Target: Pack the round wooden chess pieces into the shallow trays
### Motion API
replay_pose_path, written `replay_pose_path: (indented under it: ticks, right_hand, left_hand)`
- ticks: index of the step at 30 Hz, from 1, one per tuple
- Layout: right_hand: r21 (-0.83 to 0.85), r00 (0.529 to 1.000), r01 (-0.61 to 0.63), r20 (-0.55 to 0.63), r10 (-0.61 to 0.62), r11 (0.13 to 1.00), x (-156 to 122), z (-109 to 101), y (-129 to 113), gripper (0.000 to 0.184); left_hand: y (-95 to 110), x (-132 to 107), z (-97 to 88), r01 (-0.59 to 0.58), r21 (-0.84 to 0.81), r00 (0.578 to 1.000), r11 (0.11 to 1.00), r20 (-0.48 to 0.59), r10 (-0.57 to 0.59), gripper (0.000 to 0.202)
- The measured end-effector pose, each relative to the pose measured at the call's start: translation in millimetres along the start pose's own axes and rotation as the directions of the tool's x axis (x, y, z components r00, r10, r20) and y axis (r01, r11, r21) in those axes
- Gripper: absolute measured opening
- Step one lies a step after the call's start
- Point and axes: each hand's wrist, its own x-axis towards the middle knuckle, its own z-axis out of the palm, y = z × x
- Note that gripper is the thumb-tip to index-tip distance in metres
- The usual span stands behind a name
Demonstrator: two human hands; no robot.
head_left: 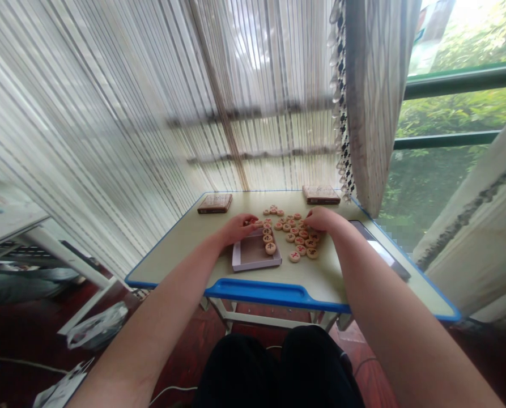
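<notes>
Several round wooden chess pieces with red and dark characters lie scattered on a small beige table with a blue edge. A shallow white box tray sits in front of them and holds three pieces along its right side. My left hand rests at the tray's far edge, its fingers curled in a pinch on a piece. My right hand lies over the right side of the scattered pieces, fingers bent down onto them; what it holds is hidden.
Two brown wooden boxes stand at the far edge, one at the left and one at the right. A dark phone or tablet lies along the table's right edge. Striped curtains hang behind; a window is to the right.
</notes>
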Motion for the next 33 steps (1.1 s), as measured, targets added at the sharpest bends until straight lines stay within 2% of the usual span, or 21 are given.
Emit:
replay_pose_path:
  ticks: [5,10,14,22,30,33]
  right_hand:
    - [0.018,0.999,0.036,-0.006,-0.036,0.999,4.1,6.8,-0.8,0.027]
    - [0.043,0.986,0.096,-0.143,-0.089,0.995,1.2,7.2,-4.4,0.029]
    - [0.042,0.98,0.182,-0.091,-0.178,0.982,-6.3,3.7,-11.5,0.025]
    - [0.064,0.981,0.121,-0.161,-0.109,0.991,-1.5,4.2,-6.6,0.029]
    - [0.083,0.984,0.16,-0.097,-0.151,0.984,-0.9,17.2,-13.6,0.03]
    - [0.06,0.972,0.186,-0.154,-0.176,0.981,4.1,22.0,-11.6,0.032]
  left_hand:
    - [-2.2,0.3,-0.9,0.018,-0.044,0.999,0.999,-0.036,-0.019,0.049]
    - [-8.9,3.6,-2.1,0.093,-0.085,0.992,0.992,-0.083,-0.1,0.058]
    - [-14.8,5.0,-4.1,0.12,-0.077,0.985,0.99,-0.113,-0.128,0.065]
    - [-16.6,4.4,-5.0,0.103,-0.063,0.985,0.993,-0.131,-0.11,0.067]
    - [-19.8,4.0,-3.8,0.092,-0.028,0.981,0.995,-0.17,-0.096,0.068]
    - [-21.1,5.2,-5.3,0.081,0.012,0.981,0.997,-0.179,-0.077,0.067]
